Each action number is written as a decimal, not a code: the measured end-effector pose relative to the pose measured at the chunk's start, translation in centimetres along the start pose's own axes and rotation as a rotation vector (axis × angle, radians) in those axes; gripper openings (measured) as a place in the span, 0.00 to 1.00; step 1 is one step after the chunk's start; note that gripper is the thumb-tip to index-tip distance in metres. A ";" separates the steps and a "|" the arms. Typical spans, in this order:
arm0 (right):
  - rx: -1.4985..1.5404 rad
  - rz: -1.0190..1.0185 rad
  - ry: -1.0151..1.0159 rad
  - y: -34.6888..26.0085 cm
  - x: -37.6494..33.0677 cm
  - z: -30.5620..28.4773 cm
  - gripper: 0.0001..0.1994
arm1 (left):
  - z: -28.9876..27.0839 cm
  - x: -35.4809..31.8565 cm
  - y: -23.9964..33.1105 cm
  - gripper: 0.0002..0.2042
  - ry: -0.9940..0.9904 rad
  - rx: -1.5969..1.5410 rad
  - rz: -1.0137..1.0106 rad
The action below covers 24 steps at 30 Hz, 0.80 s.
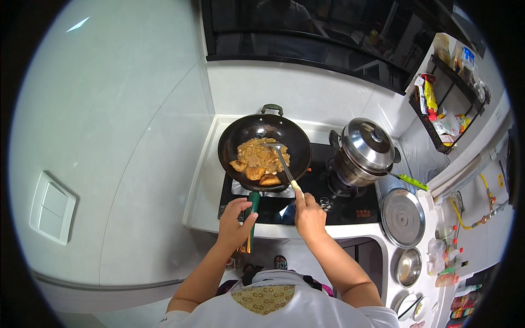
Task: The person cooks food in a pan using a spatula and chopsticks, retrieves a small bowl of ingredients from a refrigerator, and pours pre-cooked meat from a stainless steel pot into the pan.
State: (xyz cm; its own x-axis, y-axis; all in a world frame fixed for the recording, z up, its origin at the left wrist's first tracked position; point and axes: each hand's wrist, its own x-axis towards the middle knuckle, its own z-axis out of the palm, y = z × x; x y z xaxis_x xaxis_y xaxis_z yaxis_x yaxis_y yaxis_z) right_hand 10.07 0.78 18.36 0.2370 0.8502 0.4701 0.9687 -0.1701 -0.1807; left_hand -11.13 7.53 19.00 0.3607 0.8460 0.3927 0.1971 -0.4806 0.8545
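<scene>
A dark wok (226, 156) with a back loop handle sits on the left burner. In it lie pale brown sliced food (257, 153) and several golden browned pieces (254, 173). My right hand (310, 217) is closed round the pale handle of a metal spatula (285, 167); its head rests among the slices. My left hand (234, 221) is at the wok's green front handle (254, 201), fingers curved and apart from the thumb. The thumb tip overlaps the handle; I cannot tell whether it presses on it.
Right of the wok stands a lidded steel pot (355, 169), a green-handled utensil (411, 181) beside it. A round steel lid (403, 218) and steel bowl (408, 267) lie along the right counter. A wall rack (437, 131) holds packages. A tiled wall (147, 164) bounds the left.
</scene>
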 end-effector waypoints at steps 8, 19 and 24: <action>0.074 0.146 -0.128 -2.4 -1.7 -1.0 0.24 | 0.7 0.5 2.4 0.15 -0.131 -0.025 -0.007; 0.294 -0.096 0.309 -3.1 -7.1 -5.6 0.07 | 5.0 -2.2 4.4 0.12 -0.322 -0.189 0.125; 0.339 -0.051 0.309 -0.9 -9.8 -6.3 0.08 | 7.1 -3.6 6.1 0.08 -0.387 -0.181 0.191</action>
State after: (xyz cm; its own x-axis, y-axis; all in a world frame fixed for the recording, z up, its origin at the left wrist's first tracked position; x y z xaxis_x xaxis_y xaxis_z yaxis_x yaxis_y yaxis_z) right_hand 7.29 -10.59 19.39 0.2507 0.6561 0.7119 0.9130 0.0842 -0.3991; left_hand -4.80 -0.04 20.38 0.6954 0.5816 0.4220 -0.0558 -0.5418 0.8387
